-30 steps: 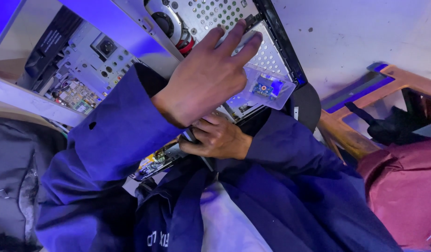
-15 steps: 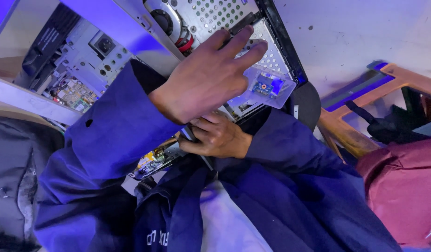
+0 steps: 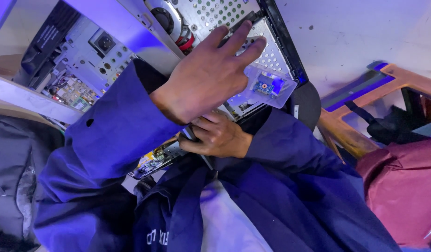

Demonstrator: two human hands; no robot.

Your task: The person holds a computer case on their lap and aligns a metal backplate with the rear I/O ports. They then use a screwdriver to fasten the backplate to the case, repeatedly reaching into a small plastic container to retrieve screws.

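An opened computer chassis [image 3: 131, 28] lies tilted in front of me, with a perforated metal shield [image 3: 271, 51], a round fan [image 3: 166, 18] and a green circuit board [image 3: 73, 91] exposed. My left hand [image 3: 206, 77] lies flat on the shield with its fingers spread and holds nothing. Just below it, at the chassis's lower edge, my right hand [image 3: 217, 137] is closed around a dark tool handle [image 3: 187, 134]; the tip of the tool is hidden. A small blue board under a clear plastic cover [image 3: 266, 87] sits right of my left fingertips.
My blue work coat [image 3: 252, 200] fills the bottom of the view. A wooden chair frame [image 3: 364, 93] with a black strap stands at the right above a maroon cloth [image 3: 402, 191]. Grey fabric [image 3: 14, 168] lies at the left. A pale wall [image 3: 355, 32] is behind.
My left hand's fingers have slid slightly to the right on the perforated shield. The right hand keeps its grip in the same place.
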